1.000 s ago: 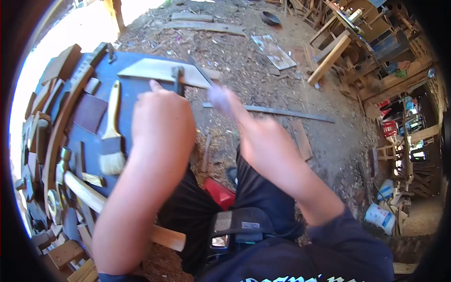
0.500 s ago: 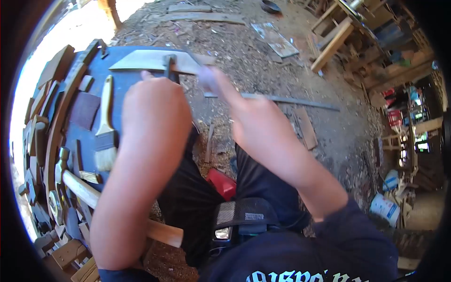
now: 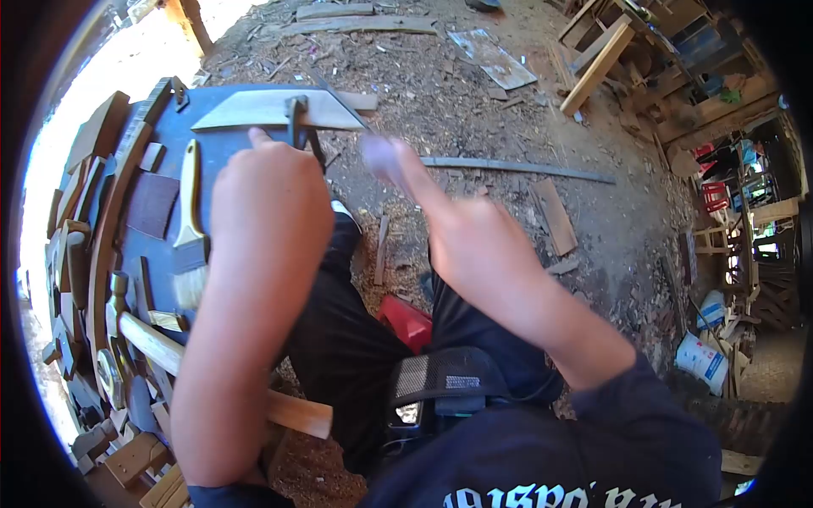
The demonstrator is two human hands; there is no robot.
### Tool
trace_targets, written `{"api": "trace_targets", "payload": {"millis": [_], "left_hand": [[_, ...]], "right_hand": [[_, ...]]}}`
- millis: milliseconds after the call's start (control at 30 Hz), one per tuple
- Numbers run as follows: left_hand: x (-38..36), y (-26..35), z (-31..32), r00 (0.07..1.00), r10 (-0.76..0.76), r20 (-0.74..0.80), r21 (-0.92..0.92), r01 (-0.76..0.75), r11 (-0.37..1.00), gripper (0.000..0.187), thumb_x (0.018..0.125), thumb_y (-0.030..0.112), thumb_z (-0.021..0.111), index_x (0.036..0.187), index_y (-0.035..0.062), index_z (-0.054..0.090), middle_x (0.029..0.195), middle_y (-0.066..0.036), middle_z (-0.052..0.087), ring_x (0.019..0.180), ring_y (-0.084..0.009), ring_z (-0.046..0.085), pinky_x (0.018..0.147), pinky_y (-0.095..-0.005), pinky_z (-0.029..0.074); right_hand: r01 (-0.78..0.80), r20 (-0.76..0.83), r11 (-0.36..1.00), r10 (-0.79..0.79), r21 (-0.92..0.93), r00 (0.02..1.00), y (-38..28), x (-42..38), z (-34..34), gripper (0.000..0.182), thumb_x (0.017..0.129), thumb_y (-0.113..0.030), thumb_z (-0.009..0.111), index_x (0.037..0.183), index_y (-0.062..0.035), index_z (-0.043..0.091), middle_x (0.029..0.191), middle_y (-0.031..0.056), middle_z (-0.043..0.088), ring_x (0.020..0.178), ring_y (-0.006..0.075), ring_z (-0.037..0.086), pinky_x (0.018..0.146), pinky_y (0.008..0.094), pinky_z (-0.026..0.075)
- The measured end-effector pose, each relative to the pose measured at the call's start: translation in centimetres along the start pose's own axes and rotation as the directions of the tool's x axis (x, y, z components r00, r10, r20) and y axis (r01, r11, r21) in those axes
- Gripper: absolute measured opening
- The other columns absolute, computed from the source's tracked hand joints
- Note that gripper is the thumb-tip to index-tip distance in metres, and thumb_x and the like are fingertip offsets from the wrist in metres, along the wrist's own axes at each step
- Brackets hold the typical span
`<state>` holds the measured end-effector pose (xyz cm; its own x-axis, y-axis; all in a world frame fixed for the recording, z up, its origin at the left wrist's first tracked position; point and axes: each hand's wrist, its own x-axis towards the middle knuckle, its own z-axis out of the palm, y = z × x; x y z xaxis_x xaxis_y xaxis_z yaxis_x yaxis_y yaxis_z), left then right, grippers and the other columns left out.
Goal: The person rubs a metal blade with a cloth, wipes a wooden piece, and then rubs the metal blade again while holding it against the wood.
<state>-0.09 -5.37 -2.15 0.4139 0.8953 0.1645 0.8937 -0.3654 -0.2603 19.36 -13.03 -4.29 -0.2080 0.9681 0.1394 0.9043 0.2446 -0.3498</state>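
A pale wooden piece with slanted ends (image 3: pixel 246 110) lies on the blue-topped bench (image 3: pixel 161 169), under a dark metal clamp (image 3: pixel 296 121). My left hand (image 3: pixel 273 182) is curled close in front of the clamp, one fingertip at the wood's near edge. Its other fingers are hidden below. My right hand (image 3: pixel 478 233) grips a thin, dark-bladed tool by its purplish handle (image 3: pixel 383 159), index finger stretched along it. The blade runs along the wood's slanted right end. Motion blurs the handle, and I cannot tell whether this is a file or a saw.
A paintbrush (image 3: pixel 190 224), dark square sheet (image 3: pixel 154 206) and hammer (image 3: pixel 148 339) lie left of my left arm. Wooden blocks and tools crowd the bench's left side. A long strip (image 3: pixel 525 171) and wood scraps lie on the chip-covered ground. White buckets (image 3: pixel 701 362) stand at right.
My right hand has shifted slightly right and down with the tool, the blade staying at the wood's end. My left hand keeps its place by the clamp. The view has tilted slightly.
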Motion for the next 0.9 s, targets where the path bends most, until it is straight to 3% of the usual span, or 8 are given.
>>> {"api": "trace_targets", "payload": {"millis": [167,300,333,433,467,567,700,900], "left_hand": [[0.3,0.1,0.0,0.996,0.084,0.044,-0.093,-0.079,0.992,0.021,0.084,0.010,0.058,0.080,-0.0019,0.074,0.078,-0.024,0.072,0.071,-0.0278,0.073,0.065,-0.0362,0.059],[-0.6,0.5,-1.0,1.000,0.006,0.009,-0.045,-0.005,0.999,0.023,0.085,0.011,0.057,0.084,-0.0037,0.075,0.099,-0.029,0.070,0.080,-0.0302,0.073,0.069,-0.0370,0.060],[-0.5,0.3,-0.3,0.999,-0.003,-0.035,-0.006,0.003,1.000,0.024,0.085,0.011,0.057,0.084,-0.0041,0.075,0.103,-0.031,0.070,0.082,-0.0309,0.073,0.070,-0.0372,0.060],[0.4,0.5,-0.6,0.988,-0.050,0.147,-0.013,0.053,0.999,0.026,0.085,0.012,0.056,0.087,-0.0055,0.075,0.116,-0.035,0.065,0.086,-0.0336,0.073,0.072,-0.0380,0.060],[0.2,0.9,-0.5,0.987,-0.034,0.159,-0.028,0.039,0.999,0.026,0.085,0.012,0.056,0.087,-0.0056,0.075,0.116,-0.035,0.064,0.086,-0.0338,0.073,0.072,-0.0381,0.060],[0.2,0.3,-1.0,0.986,-0.008,0.164,-0.018,0.011,1.000,0.027,0.085,0.013,0.056,0.089,-0.0057,0.075,0.118,-0.037,0.063,0.087,-0.0341,0.073,0.071,-0.0381,0.060],[0.3,0.5,0.0,0.985,-0.086,0.153,0.040,0.081,0.996,0.031,0.086,0.016,0.056,0.096,-0.0071,0.074,0.128,-0.035,0.059,0.092,-0.0336,0.071,0.079,-0.0373,0.059],[0.3,0.7,-0.9,0.982,-0.059,0.178,-0.033,0.066,0.997,0.029,0.087,0.016,0.056,0.094,-0.0056,0.075,0.131,-0.035,0.058,0.095,-0.0343,0.070,0.078,-0.0380,0.059]], "right_hand": [[0.037,-0.010,0.999,-0.037,-0.004,0.999,-0.6,3.6,0.1,0.077,0.080,0.003,0.056,0.153,-0.0078,0.034,0.073,0.0218,0.067,0.068,0.0395,0.070,0.063,0.0503,0.056],[0.018,-0.051,0.999,-0.020,-0.031,0.999,0.0,0.8,0.4,0.081,0.080,0.004,0.055,0.156,-0.0107,0.031,0.059,0.0232,0.058,0.054,0.0395,0.063,0.055,0.0501,0.052],[-0.073,0.115,0.997,0.074,-0.012,0.991,-0.3,-1.0,-0.9,0.075,0.083,0.001,0.053,0.153,-0.0165,0.032,0.076,0.0231,0.068,0.069,0.0422,0.068,0.061,0.0520,0.055],[-0.093,0.143,0.995,0.087,0.033,0.986,-0.5,0.4,-1.6,0.072,0.083,0.001,0.054,0.151,-0.0129,0.034,0.074,0.0224,0.067,0.067,0.0424,0.068,0.060,0.0524,0.054],[0.094,-0.059,0.994,-0.090,0.063,0.994,-0.1,2.4,-0.4,0.068,0.082,0.002,0.054,0.147,-0.0090,0.037,0.073,0.0219,0.067,0.067,0.0416,0.069,0.060,0.0517,0.055],[0.038,-0.015,0.997,-0.040,-0.069,0.999,-1.2,4.9,-0.4,0.065,0.082,0.002,0.054,0.144,-0.0068,0.040,0.071,0.0215,0.067,0.067,0.0406,0.070,0.059,0.0509,0.055],[-0.139,0.298,0.988,0.155,-0.073,0.942,-1.9,-1.3,-4.6,0.065,0.083,0.003,0.055,0.145,-0.0067,0.039,0.072,0.0202,0.068,0.069,0.0388,0.071,0.060,0.0491,0.058],[-0.012,0.043,0.999,0.014,-0.047,0.999,-1.5,4.6,-1.4,0.082,0.077,0.007,0.055,0.154,-0.0122,0.033,0.069,0.0229,0.064,0.066,0.0391,0.069,0.061,0.0503,0.055]]}}
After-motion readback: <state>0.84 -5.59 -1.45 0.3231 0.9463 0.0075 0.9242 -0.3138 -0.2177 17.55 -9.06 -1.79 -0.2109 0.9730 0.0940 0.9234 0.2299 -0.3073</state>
